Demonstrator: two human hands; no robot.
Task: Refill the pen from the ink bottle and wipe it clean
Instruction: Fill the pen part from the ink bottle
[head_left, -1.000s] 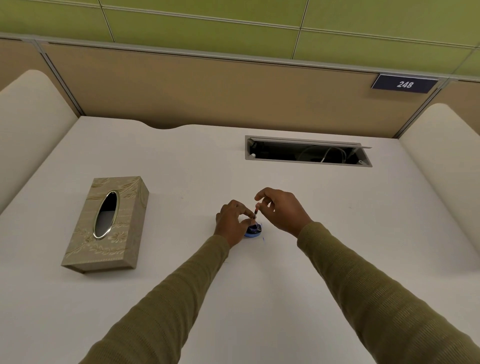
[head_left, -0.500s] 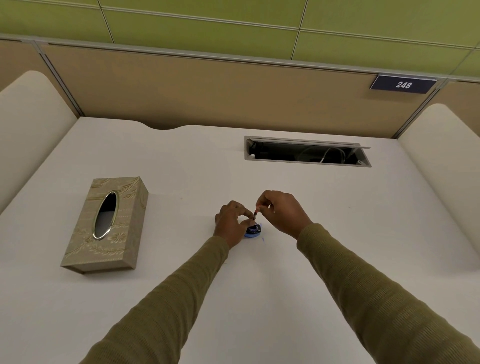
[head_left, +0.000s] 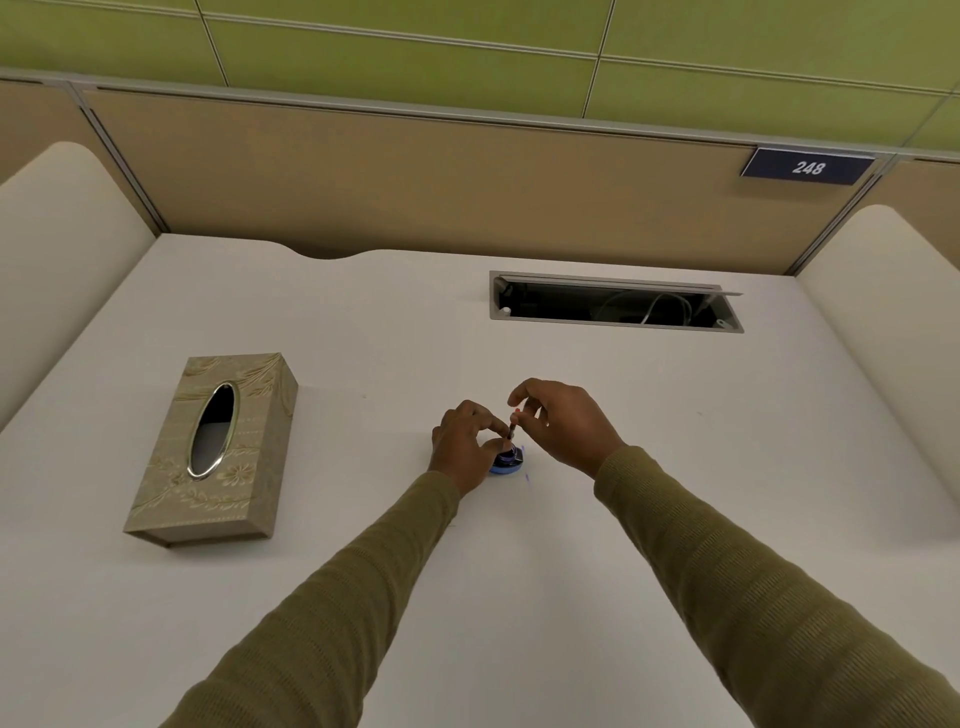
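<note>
A small ink bottle (head_left: 508, 460) with dark ink and a blue base stands on the white desk (head_left: 519, 571) at the middle. My left hand (head_left: 465, 447) wraps around its left side and steadies it. My right hand (head_left: 563, 423) pinches a thin dark pen part (head_left: 513, 427), held nearly upright with its lower end at the bottle's mouth. How deep the tip sits in the ink is hidden by my fingers.
A beige patterned tissue box (head_left: 218, 447) with an oval opening lies to the left. A recessed cable slot (head_left: 615, 302) is set in the desk at the back. Padded side panels flank the desk. A small blue ink mark (head_left: 527, 477) lies beside the bottle.
Both hands stay at the bottle. My right hand's fingers have shifted slightly on the pen part; nothing else has moved.
</note>
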